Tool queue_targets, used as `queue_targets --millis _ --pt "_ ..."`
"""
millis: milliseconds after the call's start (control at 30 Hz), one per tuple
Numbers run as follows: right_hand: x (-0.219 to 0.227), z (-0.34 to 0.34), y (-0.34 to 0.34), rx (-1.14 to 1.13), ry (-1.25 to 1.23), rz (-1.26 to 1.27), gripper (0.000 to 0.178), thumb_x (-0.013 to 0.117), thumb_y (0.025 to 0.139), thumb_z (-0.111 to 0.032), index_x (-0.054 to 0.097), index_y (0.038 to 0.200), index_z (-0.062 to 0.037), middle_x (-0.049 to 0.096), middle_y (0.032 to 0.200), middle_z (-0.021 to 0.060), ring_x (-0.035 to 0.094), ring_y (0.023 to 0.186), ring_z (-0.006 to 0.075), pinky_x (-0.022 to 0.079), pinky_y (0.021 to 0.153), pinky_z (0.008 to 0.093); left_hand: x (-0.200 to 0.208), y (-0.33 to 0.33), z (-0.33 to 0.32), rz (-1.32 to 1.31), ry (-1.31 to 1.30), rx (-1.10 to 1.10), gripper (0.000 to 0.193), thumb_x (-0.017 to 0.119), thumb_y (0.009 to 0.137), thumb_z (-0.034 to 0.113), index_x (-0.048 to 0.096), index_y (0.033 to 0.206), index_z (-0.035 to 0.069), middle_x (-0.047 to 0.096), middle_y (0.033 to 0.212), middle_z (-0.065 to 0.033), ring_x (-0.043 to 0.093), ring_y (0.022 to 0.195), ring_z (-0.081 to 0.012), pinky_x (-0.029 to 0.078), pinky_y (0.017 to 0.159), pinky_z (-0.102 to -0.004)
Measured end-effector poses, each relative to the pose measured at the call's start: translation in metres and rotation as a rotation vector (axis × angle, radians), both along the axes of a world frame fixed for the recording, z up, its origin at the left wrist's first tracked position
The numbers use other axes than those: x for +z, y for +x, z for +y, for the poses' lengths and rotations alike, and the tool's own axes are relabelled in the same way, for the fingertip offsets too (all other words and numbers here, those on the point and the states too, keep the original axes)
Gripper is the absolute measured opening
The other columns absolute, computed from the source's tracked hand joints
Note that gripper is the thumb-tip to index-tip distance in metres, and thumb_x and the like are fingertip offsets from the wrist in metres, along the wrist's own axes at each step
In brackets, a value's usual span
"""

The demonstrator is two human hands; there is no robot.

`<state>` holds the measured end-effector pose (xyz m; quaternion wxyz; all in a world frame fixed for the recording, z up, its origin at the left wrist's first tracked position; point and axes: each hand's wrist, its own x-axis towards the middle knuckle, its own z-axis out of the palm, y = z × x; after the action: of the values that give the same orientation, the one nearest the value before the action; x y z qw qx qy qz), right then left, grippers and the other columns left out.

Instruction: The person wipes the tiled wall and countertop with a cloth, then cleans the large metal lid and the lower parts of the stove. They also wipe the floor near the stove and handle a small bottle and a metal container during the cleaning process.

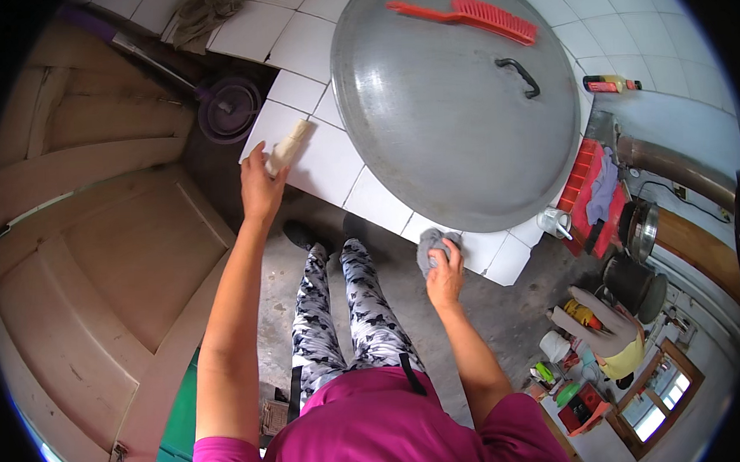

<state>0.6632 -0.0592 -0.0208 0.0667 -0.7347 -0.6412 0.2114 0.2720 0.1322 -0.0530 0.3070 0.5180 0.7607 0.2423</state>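
Observation:
At the left corner of a white tiled counter (326, 163), my left hand (261, 186) has its fingers around the lower end of a pale beige, roughly cylindrical thing (290, 145); its exact kind is unclear. My right hand (446, 279) presses a bunched grey cloth (429, 249) against the counter's front edge. Between and beyond my hands lies a large round metal lid (439, 121) with a black handle (518, 76). A red brush (476, 16) with red bristles rests on the lid's far part.
A purple basin (231, 109) stands on the floor left of the counter. Wooden door panels (124, 283) rise at my left. On the right are a metal cup (554, 221), a red cloth (583, 193), pots (636, 277) and a bottle (611, 83). A brown rag (204, 19) lies at the far left.

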Motion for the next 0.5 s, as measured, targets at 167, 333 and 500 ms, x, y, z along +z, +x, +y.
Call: queue_targets --millis 167,333,500 --pt "0.001 0.057 -0.095 0.197 0.271 0.207 0.026 0.072 0.083 -0.004 0.074 0.102 -0.0215 0.057 0.145 0.0026 0.055 0.131 0.0333 0.05 0.107 0.0451 -0.004 -0.014 -0.02 -0.002 0.093 -0.085 0.081 0.081 0.089 0.018 0.039 0.157 0.007 0.057 0.137 -0.0222 0.06 0.124 -0.0362 0.049 0.107 -0.0421" --pt "-0.032 0.101 -0.166 0.402 0.318 0.2 0.026 0.064 0.09 -0.019 0.075 0.112 -0.0278 0.051 0.153 0.0009 0.045 0.143 0.0311 0.05 0.108 0.0442 -0.016 -0.021 -0.025 -0.098 0.057 -0.13 0.082 0.077 0.093 0.019 0.034 0.162 0.008 0.049 0.152 -0.0234 0.051 0.138 -0.0365 0.042 0.115 -0.0421" --pt "-0.038 0.072 -0.12 0.418 0.285 0.136 0.024 0.066 0.088 -0.015 0.074 0.108 -0.0265 0.049 0.154 0.0008 0.044 0.145 0.0314 0.046 0.112 0.0458 -0.006 -0.031 -0.021 0.054 -0.017 -0.104 0.081 0.074 0.097 0.025 0.03 0.163 0.01 0.045 0.154 -0.0246 0.047 0.141 -0.0397 0.041 0.117 -0.0431"
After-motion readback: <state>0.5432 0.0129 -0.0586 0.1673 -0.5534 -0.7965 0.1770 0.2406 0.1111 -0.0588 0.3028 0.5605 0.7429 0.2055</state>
